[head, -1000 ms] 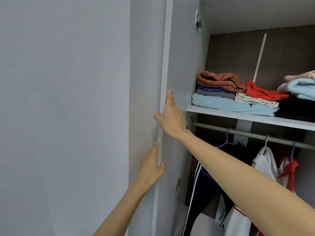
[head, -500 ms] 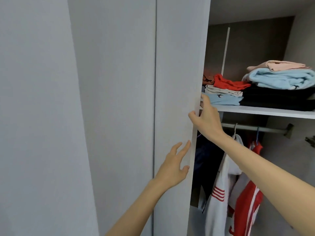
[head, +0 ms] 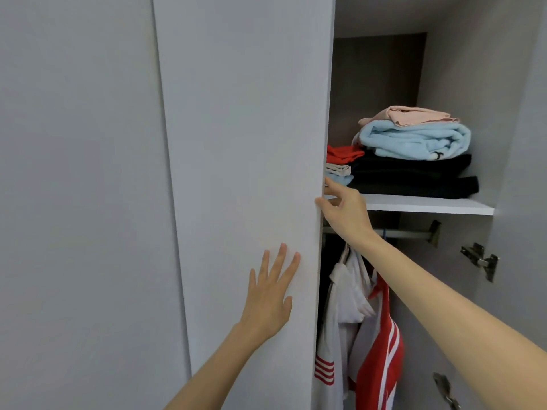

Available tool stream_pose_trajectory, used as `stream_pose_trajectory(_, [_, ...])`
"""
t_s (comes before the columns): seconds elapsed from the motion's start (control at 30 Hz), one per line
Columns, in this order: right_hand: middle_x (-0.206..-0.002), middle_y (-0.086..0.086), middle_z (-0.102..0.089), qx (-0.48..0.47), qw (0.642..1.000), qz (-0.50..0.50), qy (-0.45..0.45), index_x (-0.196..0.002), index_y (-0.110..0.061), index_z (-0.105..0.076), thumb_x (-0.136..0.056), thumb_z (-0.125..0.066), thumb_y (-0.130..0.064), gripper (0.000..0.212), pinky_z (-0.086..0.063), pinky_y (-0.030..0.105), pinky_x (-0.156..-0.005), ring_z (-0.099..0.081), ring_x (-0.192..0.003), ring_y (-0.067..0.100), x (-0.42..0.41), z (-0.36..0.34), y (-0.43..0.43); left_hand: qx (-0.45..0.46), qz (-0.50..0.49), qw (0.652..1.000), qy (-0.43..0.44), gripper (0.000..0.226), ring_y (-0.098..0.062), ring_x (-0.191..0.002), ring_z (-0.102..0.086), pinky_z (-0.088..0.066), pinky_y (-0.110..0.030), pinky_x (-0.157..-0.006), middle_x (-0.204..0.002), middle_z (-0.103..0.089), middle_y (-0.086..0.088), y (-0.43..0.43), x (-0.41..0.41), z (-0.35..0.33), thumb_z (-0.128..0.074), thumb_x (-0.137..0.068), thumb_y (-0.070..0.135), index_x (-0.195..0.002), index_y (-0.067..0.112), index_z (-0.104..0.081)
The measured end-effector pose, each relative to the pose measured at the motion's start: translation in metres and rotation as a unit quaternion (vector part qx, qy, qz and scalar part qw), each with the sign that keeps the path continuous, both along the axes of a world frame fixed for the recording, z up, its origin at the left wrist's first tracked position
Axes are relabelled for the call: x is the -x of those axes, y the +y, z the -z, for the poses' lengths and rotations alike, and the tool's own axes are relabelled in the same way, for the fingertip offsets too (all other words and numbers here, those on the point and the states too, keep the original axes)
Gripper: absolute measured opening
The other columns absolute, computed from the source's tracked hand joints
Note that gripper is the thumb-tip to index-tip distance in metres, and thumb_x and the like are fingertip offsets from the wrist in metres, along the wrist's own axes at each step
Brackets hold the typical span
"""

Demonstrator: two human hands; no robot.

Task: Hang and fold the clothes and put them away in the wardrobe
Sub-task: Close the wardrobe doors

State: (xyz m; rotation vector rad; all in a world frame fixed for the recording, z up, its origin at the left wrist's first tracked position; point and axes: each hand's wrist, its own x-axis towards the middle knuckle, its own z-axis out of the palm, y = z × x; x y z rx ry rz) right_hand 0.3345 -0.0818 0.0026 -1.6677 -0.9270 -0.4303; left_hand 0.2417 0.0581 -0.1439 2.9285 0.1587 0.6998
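"Right grip (head: 344, 211) pinches the free edge of the pale grey wardrobe door (head: 242, 143), thumb in front; left grip (head: 266, 303) lies flat on its face, fingers spread."

"And the clothes?"

"I see the folded stack of pink, light-blue and black clothes (head: 414, 137) on the white shelf (head: 429, 204), and the red-and-white garments (head: 376, 350) hanging from the metal rail (head: 408, 233). I judge it nearly done: the wardrobe only needs closing."

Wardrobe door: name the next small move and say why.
Probably slip the right hand off the edge of the wardrobe door, then push with the left hand. The right grip pinches that edge, the left palm lies flat on the face, and clothes sit folded on the shelf, so shutting seems next.
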Motion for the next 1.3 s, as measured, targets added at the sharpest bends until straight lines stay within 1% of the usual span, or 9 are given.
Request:
stream_pose_trajectory(0.17, [-0.095,-0.014,-0.064,-0.022,0.999,0.028,0.007,-0.125,-0.028,-0.06,-0.089,-0.061,-0.004,0.044,-0.044,0.004,-0.063,-0.055,-0.061,-0.009,-0.038,-0.003,0.004,-0.007,-0.006,1.0,0.009,0.082,-0.018,-0.141,0.03,0.0,-0.047,-0.118,-0.149,0.04,0.014,0.004,-0.039,-0.002,-0.041,-0.098,0.024,-0.144,0.043,0.024])
stream_pose_trajectory(0.27, [-0.1,-0.009,-0.065,-0.027,0.999,0.039,0.023,-0.129,-0.016,-0.06,-0.088,-0.065,-0.005,0.043,-0.042,-0.002,-0.065,-0.058,-0.075,-0.007,-0.057,-0.003,0.007,-0.014,-0.015,1.0,0.005,0.084,-0.022,-0.144,0.024,-0.003,-0.046,-0.119,-0.149,0.039,0.014,0.007,-0.055,0.0,-0.043,-0.097,0.024,-0.144,0.043,0.024])
stream_pose_trajectory(0.4, [-0.101,-0.007,-0.064,-0.019,0.998,0.052,0.025,-0.13,-0.014,-0.059,-0.089,-0.065,-0.005,0.043,-0.039,-0.003,-0.062,-0.055,-0.072,-0.005,-0.074,-0.005,0.012,-0.025,-0.025,0.999,0.006,0.084,-0.026,-0.146,0.015,-0.01,-0.045,-0.12,-0.15,0.038,0.012,0.01,-0.072,0.0,-0.045,-0.097,0.026,-0.143,0.04,0.024])
stream_pose_trajectory(0.53, [-0.102,-0.01,-0.062,-0.017,0.998,0.059,0.028,-0.129,-0.015,-0.06,-0.089,-0.065,-0.005,0.041,-0.038,-0.006,-0.071,-0.052,-0.076,-0.007,-0.089,-0.005,0.017,-0.031,-0.033,0.999,0.016,0.084,-0.028,-0.147,0.013,-0.011,-0.045,-0.12,-0.149,0.038,0.01,0.012,-0.085,-0.002,-0.045,-0.097,0.028,-0.146,0.037,0.022])
stream_pose_trajectory(0.63, [-0.109,-0.012,-0.06,-0.017,0.998,0.06,0.031,-0.129,-0.016,-0.06,-0.089,-0.065,-0.007,0.042,-0.043,0.006,-0.087,-0.054,-0.08,-0.003,-0.098,-0.003,0.019,-0.032,-0.038,0.999,0.019,0.083,-0.029,-0.147,0.013,-0.01,-0.045,-0.12,-0.147,0.04,0.01,0.013,-0.092,-0.002,-0.045,-0.097,0.028,-0.147,0.035,0.021])
stream_pose_trajectory(0.73, [-0.124,-0.005,-0.063,-0.021,0.997,0.063,0.036,-0.128,-0.015,-0.061,-0.088,-0.066,-0.008,0.04,-0.043,0.02,-0.1,-0.057,-0.105,0.008,-0.105,-0.003,0.022,-0.029,-0.04,0.998,0.026,0.082,-0.028,-0.147,0.013,-0.01,-0.046,-0.12,-0.146,0.041,0.01,0.014,-0.097,-0.004,-0.045,-0.097,0.029,-0.148,0.034,0.019])
stream_pose_trajectory(0.87, [-0.13,0.0,-0.062,-0.014,0.996,0.069,0.046,-0.128,-0.015,-0.062,-0.088,-0.066,-0.008,0.04,-0.042,0.018,-0.099,-0.056,-0.117,0.013,-0.112,-0.005,0.026,-0.028,-0.044,0.998,0.041,0.082,-0.028,-0.147,0.014,-0.012,-0.047,-0.12,-0.145,0.041,0.011,0.015,-0.1,-0.007,-0.045,-0.097,0.029,-0.149,0.034,0.018])
stream_pose_trajectory(0.97, [-0.127,-0.001,-0.063,-0.01,0.996,0.067,0.055,-0.128,-0.014,-0.062,-0.089,-0.066,-0.007,0.04,-0.035,0.005,-0.09,-0.053,-0.116,0.004,-0.112,-0.006,0.025,-0.028,-0.046,0.997,0.056,0.082,-0.028,-0.146,0.015,-0.012,-0.048,-0.119,-0.146,0.041,0.01,0.014,-0.098,-0.01,-0.046,-0.098,0.03,-0.149,0.034,0.019])
stream_pose_trajectory(1.3, [-0.125,0.0,-0.061,0.068,0.992,0.094,0.054,-0.128,-0.016,-0.059,-0.093,-0.058,-0.014,0.035,-0.038,0.02,-0.091,-0.053,-0.112,0.011,-0.062,0.0,-0.005,0.014,-0.031,0.999,0.009,0.07,-0.024,-0.148,-0.003,-0.008,-0.047,-0.118,-0.161,0.003,0.005,-0.002,-0.05,-0.042,-0.039,-0.1,0.03,-0.152,0.032,0.009])
